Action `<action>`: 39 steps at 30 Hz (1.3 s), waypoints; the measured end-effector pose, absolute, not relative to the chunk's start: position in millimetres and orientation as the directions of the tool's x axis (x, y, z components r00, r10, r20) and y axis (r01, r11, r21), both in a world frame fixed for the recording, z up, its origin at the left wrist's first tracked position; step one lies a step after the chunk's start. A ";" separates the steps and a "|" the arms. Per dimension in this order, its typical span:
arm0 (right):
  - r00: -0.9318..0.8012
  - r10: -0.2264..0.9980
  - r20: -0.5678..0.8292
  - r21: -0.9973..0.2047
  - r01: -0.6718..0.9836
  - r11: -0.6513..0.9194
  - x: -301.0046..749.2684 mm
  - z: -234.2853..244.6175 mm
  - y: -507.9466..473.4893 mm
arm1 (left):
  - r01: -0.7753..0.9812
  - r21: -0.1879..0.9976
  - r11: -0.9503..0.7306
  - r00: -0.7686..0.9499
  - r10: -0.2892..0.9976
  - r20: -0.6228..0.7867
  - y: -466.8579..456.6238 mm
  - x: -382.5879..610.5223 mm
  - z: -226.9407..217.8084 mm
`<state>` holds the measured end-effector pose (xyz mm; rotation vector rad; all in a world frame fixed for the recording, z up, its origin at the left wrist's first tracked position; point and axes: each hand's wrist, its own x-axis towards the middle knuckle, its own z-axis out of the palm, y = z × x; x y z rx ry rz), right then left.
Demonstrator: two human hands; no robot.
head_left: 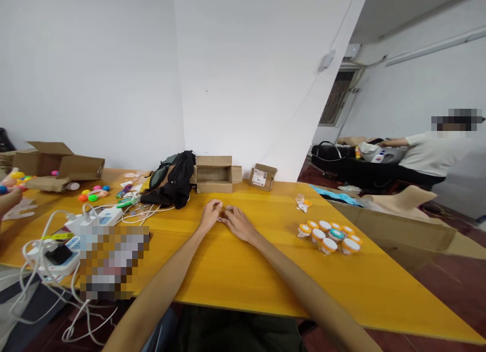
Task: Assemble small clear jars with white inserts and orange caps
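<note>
Begin with the small pale thing (pixel 219 219), in the gap between the two hands, on or just above the table (pixel 228 273), around the middle of its length and nearer to the far edge than to the near one; too small to name with certainty. See the left grip (pixel 209 215) with fingers curled and tips drawn close, perhaps pinching, but impossible to tell for sure; see the right grip (pixel 239 223) with fingers bent and loosely apart, thumb side towards the same thing, contact also impossible to confirm. For good work, rest both wrists low, hold lightly with one side and adjust with the other, using only fingertips, so as not to drop such a small piece. Look then to the right edge: a close group of containers with mostly orange-and-white lids (pixel 325 225), and behind it some small pale-and-orange pieces (pixel 303 204). At the far edge, notice an open cardboard box (pixel 214 188), a smaller box (pixel 261 177) and a dark bag (pixel 178 182). On the left, mind the power strip (pixel 110 216) and a blurred item (pixel 119 256) beside the left forearm; farther, towards the left end, bright balls (pixel 93 198) and another person's hand (pixel 10 199).
</note>
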<state>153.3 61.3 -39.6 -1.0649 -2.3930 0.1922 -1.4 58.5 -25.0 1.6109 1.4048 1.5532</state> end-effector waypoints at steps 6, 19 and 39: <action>-0.396 0.723 0.565 -0.571 0.444 0.690 163.4 -43.2 73.4 | 0.451 0.818 -0.356 -0.075 0.899 0.432 57.3 -0.5 -28.9; -0.437 0.723 0.536 -0.532 0.489 0.691 196.3 -52.1 73.7 | 0.721 0.413 -0.557 0.314 0.793 0.522 37.4 10.5 -26.9; -0.447 0.741 0.501 -0.483 0.566 0.668 207.5 -39.9 62.9 | 0.789 0.237 -0.567 0.404 0.769 0.496 25.8 12.7 -15.7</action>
